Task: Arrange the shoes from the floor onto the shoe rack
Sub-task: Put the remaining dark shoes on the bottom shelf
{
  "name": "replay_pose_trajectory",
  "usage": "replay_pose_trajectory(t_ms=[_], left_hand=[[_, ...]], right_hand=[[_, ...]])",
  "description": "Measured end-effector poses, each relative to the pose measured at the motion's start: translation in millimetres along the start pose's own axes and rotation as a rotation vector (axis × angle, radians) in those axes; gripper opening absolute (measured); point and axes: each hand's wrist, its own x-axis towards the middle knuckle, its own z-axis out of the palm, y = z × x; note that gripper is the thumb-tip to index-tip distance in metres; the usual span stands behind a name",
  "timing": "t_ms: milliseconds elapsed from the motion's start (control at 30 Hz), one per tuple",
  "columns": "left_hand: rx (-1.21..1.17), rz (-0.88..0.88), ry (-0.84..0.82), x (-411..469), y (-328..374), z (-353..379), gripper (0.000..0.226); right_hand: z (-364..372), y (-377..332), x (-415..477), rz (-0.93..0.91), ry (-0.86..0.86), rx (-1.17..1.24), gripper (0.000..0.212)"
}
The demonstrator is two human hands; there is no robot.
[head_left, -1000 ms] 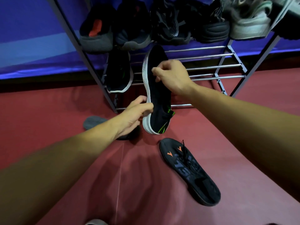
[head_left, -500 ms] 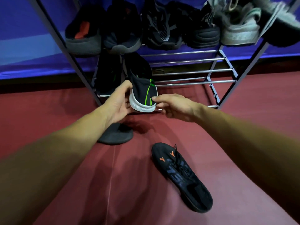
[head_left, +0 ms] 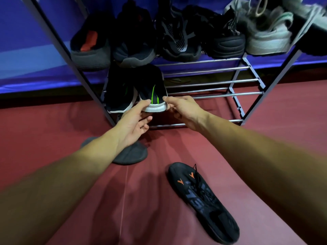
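Centre frame: your right grip pinches the heel of the shoe, left grip spread just beside it; release early and the heel may slip between the rails of the rack.

Your left hand covers part of the dark grey flat shoe just short of your fingers. Beyond them, toe of the black knit green-striped shoe lost in shadow. Pale grey sneaker up right is blurred, cropped.

Out of mid-air and in: the green-striped shoe now sits on the rack's lower shelf (snug beside its mate), left hand and right hand down at its heel.
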Motion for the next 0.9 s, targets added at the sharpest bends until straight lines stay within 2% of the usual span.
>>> replay_pose_trajectory(t_ms=[167, 300, 400, 633, 900], left_hand=[[-0.046, 0.013, 0.044, 10.8, 5.6, 2.0, 0.017], [0.01, 0.009, 0.076, 16.2, 2.4, -4.7, 0.014], [0.055, 0.013, 0.08, 15.0, -2.0, -7.1, 0.013], [0.144, 0.032, 0.115, 1.1, -10.9, -12.1, 0.024], [0.283, 0.057, 0.09, -19.8, -24.7, -35.4, 0.023]], right_hand=[[8.8, -2.8, 14.0, -0.004, 0.099, 0.006, 0.028], [11.6, 3.4, 17.6, -0.011, 0.166, -0.048, 0.023], [13.5, 7.2, 12.8, -0.005, 0.197, -0.065, 0.028], [11.5, 0.6, -12.8, 0.043, 0.134, -0.13, 0.029], [19.4, 22.5, -33.4, 0.084, 0.046, -0.274, 0.024]])
